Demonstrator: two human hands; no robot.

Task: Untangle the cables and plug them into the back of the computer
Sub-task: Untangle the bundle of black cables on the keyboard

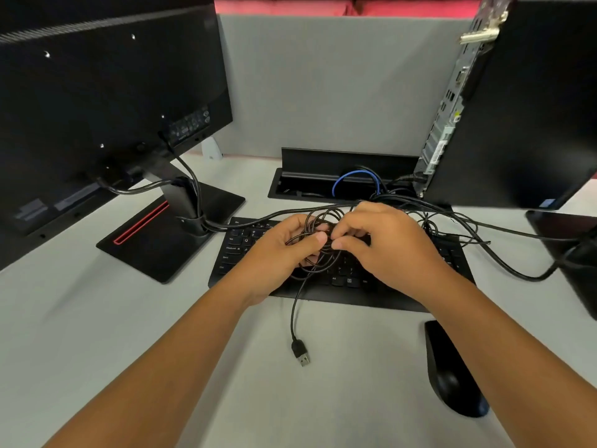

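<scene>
A tangle of thin black cables (326, 221) hangs over the black keyboard (342, 286) in the middle of the desk. My left hand (281, 253) grips the knot from the left. My right hand (381, 240) pinches strands of it from the right. One loose end drops toward me and ends in a USB plug (301, 352) lying on the desk. The computer tower (523, 101) stands at the back right, with its rear port panel (449, 111) turned toward the middle. More black cables (504, 263) trail off to the right.
The back of a monitor (106, 101) on its stand (174, 227) fills the left side, with its own cables attached. A desk cable slot (326, 185) holds a blue cable (355, 176). A black mouse (452, 373) lies near right. A grey partition (323, 82) closes the back.
</scene>
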